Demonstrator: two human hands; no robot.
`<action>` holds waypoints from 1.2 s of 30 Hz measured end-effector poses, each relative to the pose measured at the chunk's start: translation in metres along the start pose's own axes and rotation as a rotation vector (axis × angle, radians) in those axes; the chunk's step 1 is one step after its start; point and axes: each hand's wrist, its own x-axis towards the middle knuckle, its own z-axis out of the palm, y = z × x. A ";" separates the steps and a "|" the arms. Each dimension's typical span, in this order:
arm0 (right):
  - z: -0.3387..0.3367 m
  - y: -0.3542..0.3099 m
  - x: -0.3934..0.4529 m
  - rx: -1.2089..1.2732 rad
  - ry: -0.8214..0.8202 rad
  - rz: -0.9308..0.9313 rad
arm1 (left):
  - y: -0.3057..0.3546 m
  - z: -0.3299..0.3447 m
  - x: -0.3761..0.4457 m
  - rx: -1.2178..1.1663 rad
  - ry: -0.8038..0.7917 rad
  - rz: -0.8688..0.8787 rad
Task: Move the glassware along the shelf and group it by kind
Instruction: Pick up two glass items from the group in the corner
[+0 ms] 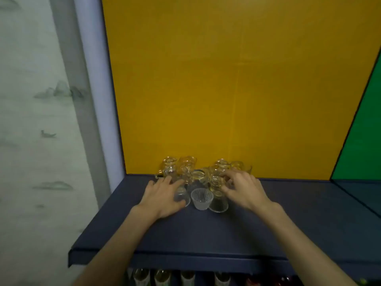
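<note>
Several clear glasses stand bunched at the back of the dark blue shelf (pixel 206 234). Small glass pitchers (pixel 169 164) line the yellow back panel. In front stand a frosted ribbed cup (pixel 202 199), a clear ribbed glass (pixel 219 203) to its right and a clear tumbler (pixel 182 195) to its left. My left hand (pixel 162 196) lies with fairly straight fingers against the tumbler, which sits between thumb and forefinger. My right hand (pixel 244 190) curls its fingers and thumb round a small clear glass (pixel 216 182) in the cluster.
A grey-white side post (pixel 97 120) bounds the shelf on the left and a green panel (pixel 362 141) closes it at the far right. Bare shelf runs to the right of the glasses. Bottles (pixel 162 277) stand on the level below.
</note>
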 end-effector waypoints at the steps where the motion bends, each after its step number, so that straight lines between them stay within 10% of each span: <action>1: 0.003 0.001 -0.001 0.007 -0.013 0.013 | 0.000 0.002 -0.001 0.009 -0.028 0.005; 24: 0.009 0.056 -0.005 0.011 -0.105 0.345 | -0.002 0.023 0.008 -0.039 -0.165 -0.073; 36: 0.050 0.078 0.000 0.385 -0.180 0.467 | -0.007 0.034 -0.031 -0.844 0.260 -0.360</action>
